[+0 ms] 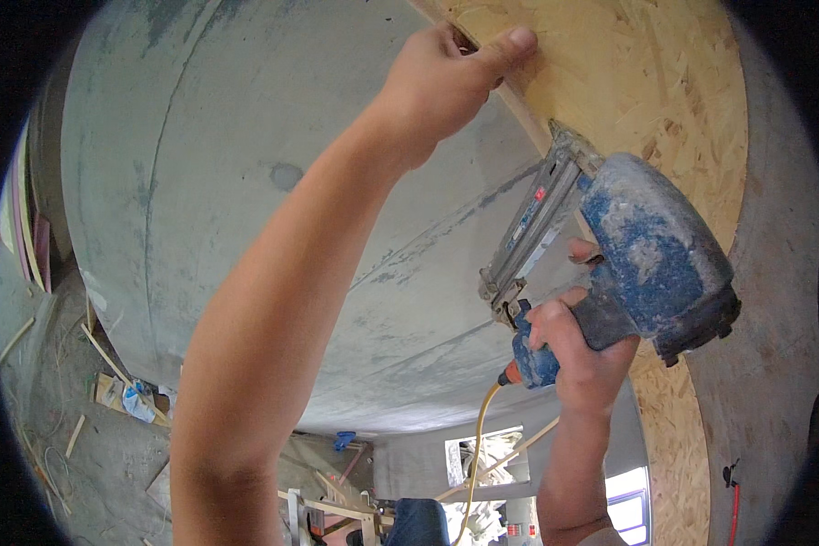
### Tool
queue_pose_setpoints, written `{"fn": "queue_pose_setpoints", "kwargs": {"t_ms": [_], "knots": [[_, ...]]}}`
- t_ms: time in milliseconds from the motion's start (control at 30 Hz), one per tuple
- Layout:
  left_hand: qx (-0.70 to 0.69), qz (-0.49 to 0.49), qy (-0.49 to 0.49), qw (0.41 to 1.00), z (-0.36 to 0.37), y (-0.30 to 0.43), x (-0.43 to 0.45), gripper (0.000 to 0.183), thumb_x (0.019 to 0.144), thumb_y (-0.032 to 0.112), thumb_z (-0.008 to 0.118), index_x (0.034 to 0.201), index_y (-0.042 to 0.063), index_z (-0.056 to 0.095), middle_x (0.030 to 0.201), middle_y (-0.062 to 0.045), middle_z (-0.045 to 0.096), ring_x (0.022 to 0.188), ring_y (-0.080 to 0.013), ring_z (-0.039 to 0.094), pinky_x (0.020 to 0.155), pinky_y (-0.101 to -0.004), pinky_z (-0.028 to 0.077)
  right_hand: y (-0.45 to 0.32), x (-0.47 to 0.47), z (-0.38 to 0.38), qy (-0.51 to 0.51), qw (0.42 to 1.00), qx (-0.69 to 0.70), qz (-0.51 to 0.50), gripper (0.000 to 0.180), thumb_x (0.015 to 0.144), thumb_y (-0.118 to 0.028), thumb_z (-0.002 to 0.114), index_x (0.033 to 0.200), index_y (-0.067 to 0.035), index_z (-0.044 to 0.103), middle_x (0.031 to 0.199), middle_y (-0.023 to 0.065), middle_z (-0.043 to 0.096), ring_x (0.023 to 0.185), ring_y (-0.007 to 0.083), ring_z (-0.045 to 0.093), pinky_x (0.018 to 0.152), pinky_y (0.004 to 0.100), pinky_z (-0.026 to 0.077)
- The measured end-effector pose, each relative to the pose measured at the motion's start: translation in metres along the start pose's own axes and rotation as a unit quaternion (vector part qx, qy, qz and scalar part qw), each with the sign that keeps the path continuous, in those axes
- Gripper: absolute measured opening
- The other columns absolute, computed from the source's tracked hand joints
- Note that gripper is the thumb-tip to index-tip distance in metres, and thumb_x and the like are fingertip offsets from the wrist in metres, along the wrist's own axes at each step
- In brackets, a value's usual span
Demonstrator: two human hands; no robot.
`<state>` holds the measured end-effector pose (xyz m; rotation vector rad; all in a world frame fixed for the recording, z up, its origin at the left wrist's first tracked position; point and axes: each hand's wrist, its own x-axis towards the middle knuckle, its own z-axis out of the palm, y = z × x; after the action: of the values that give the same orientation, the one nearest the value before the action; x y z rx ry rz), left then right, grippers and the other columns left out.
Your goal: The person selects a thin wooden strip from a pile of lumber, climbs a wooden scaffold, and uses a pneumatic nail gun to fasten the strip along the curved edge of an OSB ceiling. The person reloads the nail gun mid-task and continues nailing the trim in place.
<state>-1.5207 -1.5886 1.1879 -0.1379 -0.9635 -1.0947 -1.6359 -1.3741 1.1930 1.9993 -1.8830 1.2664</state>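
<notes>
A blue, dust-covered pneumatic nail gun [655,239] is held up in front of me. My right hand [577,348] wraps around its dark grip. The nose of the gun points up at the edge of an OSB panel [628,61]; whether it touches the wood I cannot tell. Farther up, my left hand [450,85] grips that same edge, thumb on the panel's face, the other fingers mostly hidden. A yellow air hose [478,437] runs down from the orange-collared fitting at the gun's handle end.
A large grey concrete surface [246,136] lies alongside the panel. Wood offcuts and debris [126,396] litter the floor at lower left. Timber pieces and a frame [341,508] stand at the bottom, near a window opening [488,454]. A red cable or hose [735,512] hangs at lower right.
</notes>
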Motion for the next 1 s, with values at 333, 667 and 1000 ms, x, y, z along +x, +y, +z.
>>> {"fn": "queue_pose_setpoints", "kwargs": {"t_ms": [333,667,1000], "knots": [[-0.036,0.014,0.017,0.999,0.001,0.001,-0.006,0.048,0.086,0.036,0.067,0.113,-0.003,0.061,0.109,-0.012,0.065,0.103,-0.0195,0.06,0.093,-0.0319,0.044,0.011,-0.009,0.002,0.025,0.994,-0.06,0.083,0.01,0.08,-0.009,0.067,0.086,0.0,0.067,0.085,0.0043,0.068,0.08,0.0121,0.064,0.069,0.0242,0.049],[0.0,-0.026,-0.002,1.0,-0.002,0.003,-0.004,0.042,0.086,0.041,0.065,0.102,0.002,0.059,0.084,-0.003,0.055,0.074,-0.011,0.048,0.067,-0.0271,0.038,-0.02,-0.008,0.004,0.062,0.995,-0.023,0.08,0.009,0.078,-0.012,0.067,0.074,-0.006,0.063,0.066,0.0046,0.064,0.059,0.0126,0.061,0.062,0.0272,0.049],[0.032,-0.121,-0.039,0.991,-0.008,0.011,-0.005,0.045,0.086,0.053,0.06,0.09,0.008,0.056,0.071,0.002,0.047,0.061,-0.0081,0.042,0.053,-0.0236,0.034,0.028,-0.052,-0.026,0.105,0.973,0.049,0.198,0.009,0.079,-0.007,0.066,0.075,-0.005,0.059,0.066,0.005,0.062,0.057,0.0138,0.059,0.058,0.0289,0.049]]}}
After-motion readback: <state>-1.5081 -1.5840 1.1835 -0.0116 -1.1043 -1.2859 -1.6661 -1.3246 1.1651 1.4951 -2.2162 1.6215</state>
